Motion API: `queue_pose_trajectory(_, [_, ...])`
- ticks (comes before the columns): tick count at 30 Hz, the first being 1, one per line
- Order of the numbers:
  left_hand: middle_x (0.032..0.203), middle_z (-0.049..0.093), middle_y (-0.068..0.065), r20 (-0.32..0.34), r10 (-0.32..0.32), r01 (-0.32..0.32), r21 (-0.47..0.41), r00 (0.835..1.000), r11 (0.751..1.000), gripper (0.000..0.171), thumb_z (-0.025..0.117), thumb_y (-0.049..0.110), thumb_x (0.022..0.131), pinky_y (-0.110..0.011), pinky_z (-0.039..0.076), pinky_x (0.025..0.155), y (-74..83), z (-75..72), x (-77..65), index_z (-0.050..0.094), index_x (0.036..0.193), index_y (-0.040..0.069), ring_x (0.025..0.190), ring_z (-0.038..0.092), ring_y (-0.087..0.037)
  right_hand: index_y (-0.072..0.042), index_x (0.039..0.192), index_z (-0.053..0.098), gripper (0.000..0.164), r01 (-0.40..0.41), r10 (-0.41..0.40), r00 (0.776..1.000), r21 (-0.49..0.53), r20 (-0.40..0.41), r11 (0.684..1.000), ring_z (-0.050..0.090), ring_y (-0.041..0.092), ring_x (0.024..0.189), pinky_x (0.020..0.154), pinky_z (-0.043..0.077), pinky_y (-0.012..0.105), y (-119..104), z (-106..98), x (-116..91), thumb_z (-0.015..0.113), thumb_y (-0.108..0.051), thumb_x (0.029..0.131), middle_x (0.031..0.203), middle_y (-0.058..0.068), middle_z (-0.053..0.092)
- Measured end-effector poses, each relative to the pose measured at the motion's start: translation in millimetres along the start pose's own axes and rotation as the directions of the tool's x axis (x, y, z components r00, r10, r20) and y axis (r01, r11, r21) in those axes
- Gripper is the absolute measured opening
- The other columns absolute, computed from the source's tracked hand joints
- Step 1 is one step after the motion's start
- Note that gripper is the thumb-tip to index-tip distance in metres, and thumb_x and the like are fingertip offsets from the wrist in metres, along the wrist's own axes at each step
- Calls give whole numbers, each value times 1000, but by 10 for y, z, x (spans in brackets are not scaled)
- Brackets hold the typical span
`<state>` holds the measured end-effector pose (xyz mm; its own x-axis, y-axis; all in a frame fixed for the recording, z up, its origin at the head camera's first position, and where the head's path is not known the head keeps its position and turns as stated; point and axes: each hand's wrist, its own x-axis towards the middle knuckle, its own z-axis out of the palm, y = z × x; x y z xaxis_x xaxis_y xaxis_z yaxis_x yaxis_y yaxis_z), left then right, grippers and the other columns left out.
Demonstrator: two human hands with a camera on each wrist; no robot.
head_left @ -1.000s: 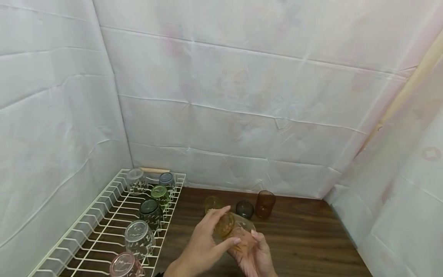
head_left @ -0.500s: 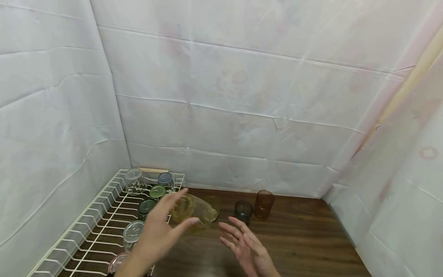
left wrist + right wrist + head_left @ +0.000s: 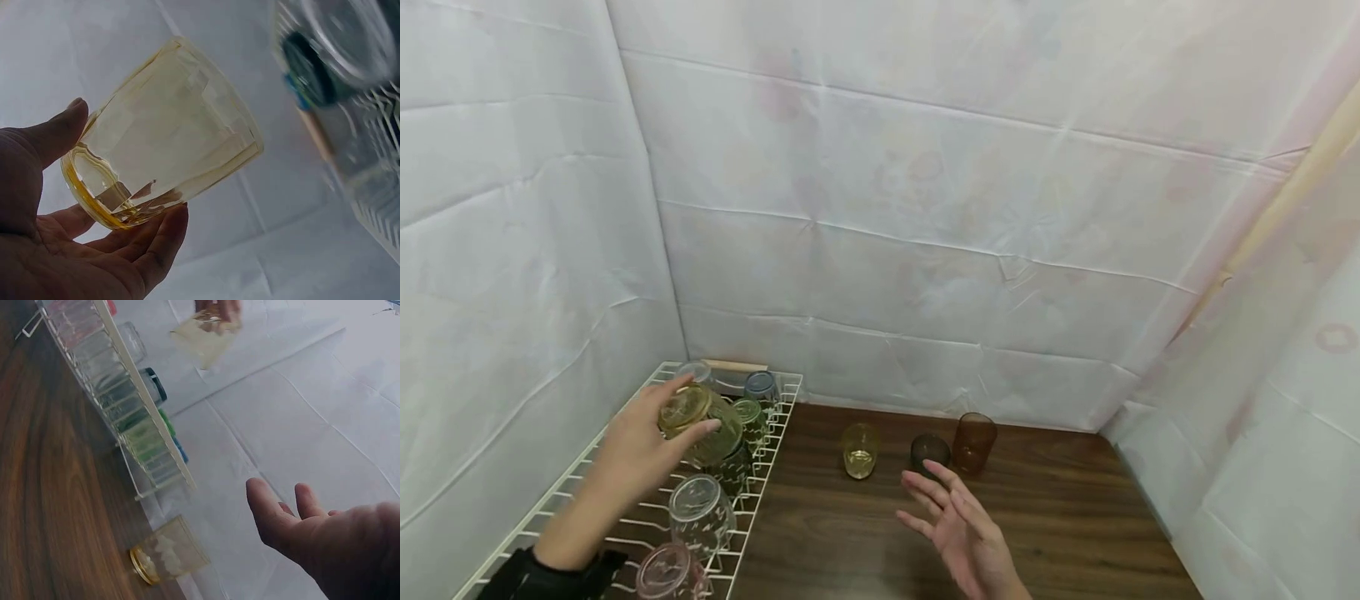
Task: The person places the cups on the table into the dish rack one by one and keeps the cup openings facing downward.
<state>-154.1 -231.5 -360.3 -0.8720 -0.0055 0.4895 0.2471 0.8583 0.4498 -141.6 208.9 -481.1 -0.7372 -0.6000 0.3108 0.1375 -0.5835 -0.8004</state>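
My left hand grips a clear yellow glass by its base, thumb on one side and fingers on the other. In the head view the glass is held bottom up above the white wire rack, near a dark green glass and a light green glass. My right hand hangs over the wooden table with fingers spread and nothing in it. Beyond it stand a small dark grey glass, a brown glass and another yellow glass.
Upside-down glasses line the rack: a pink glass, a clear faceted glass and a blue glass. Another clear glass is partly hidden behind my left hand. White sheeting walls the back and sides.
The left hand has carried the yellow glass leftward from the table to above the rack. The right hand has let go of that glass and stayed over the table.
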Motion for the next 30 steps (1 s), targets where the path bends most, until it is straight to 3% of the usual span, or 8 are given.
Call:
queue_pose_trajectory(7, [141,52,-48,158,-102,91,74,982,993,82,83,34,93,-79,45,99,-538,28,231,46,151,-12,124,52,-68,-4,164,26,53,97,-97,992,-13,-79,995,39,24,160,129,40,51,-72,-78,-46,9,-23,118,164,9,50])
queue_pose_trajectory(14, [129,59,-48,217,-155,129,129,964,983,79,84,32,91,-74,51,90,-970,207,331,49,145,-13,113,58,-66,-1,163,31,53,190,-188,979,26,-85,981,46,25,155,129,41,53,-125,-132,-75,8,-20,118,161,15,53])
queue_pose_trajectory(21, [125,61,-47,245,-179,137,178,953,974,72,85,25,88,-74,51,89,-1234,399,422,52,139,-14,114,58,-67,-1,162,33,54,206,-201,976,53,-82,977,42,29,157,129,40,54,-141,-144,-80,9,-20,118,161,15,53])
queue_pose_trajectory(27, [119,64,-44,229,-162,122,180,960,976,65,86,21,86,-73,51,90,-1397,564,418,55,131,-14,110,60,-65,-1,163,32,54,212,-207,976,75,-68,975,46,26,154,129,39,54,-124,-139,-82,8,-20,118,161,16,53])
queue_pose_trajectory(30, [122,61,-46,222,-190,150,184,956,971,67,86,21,87,-73,50,93,-1456,620,413,53,133,-15,112,57,-66,-2,162,34,54,198,-193,979,76,-73,977,45,26,155,130,39,53,-117,-127,-80,8,-21,118,160,15,54])
